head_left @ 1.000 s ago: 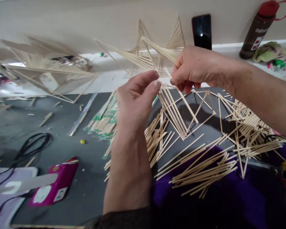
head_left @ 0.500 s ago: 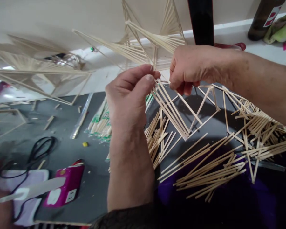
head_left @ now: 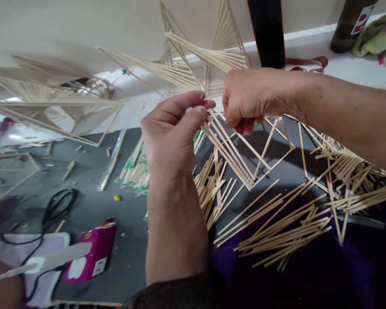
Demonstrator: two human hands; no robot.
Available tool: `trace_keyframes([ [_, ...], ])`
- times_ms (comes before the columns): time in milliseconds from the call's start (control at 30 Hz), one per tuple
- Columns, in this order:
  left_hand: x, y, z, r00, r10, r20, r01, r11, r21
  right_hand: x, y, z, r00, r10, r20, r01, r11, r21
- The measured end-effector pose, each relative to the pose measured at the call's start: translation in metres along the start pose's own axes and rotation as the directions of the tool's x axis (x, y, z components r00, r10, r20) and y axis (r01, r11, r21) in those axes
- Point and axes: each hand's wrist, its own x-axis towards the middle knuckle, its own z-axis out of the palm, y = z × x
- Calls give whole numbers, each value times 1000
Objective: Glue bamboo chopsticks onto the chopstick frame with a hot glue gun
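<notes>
My left hand pinches the upper corner of a small frame of thin wooden sticks between thumb and fingertips. My right hand closes on a single stick that runs down across the same frame, just right of the left hand. The frame's lower corner rests on the dark table. Loose wooden sticks lie in heaps below and to the right of both hands.
Finished stick structures stand behind and at the left. A pink box, black cable, packaged sticks, a black phone, a brown bottle and purple cloth surround the work.
The view has tilted down and nearer. My left hand has closed its pinch on the frame's corner, and my right hand has dropped slightly with the stick.
</notes>
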Motion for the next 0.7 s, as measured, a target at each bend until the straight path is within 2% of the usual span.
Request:
trace_keyframes([
  [233,0,-2,-1,1000,-6,4,6,1000,23,3,2,3,1000,-3,9,2,997,71],
  [700,0,0,1,997,-73,5,74,995,-63,7,4,7,999,-2,41,-5,987,158],
])
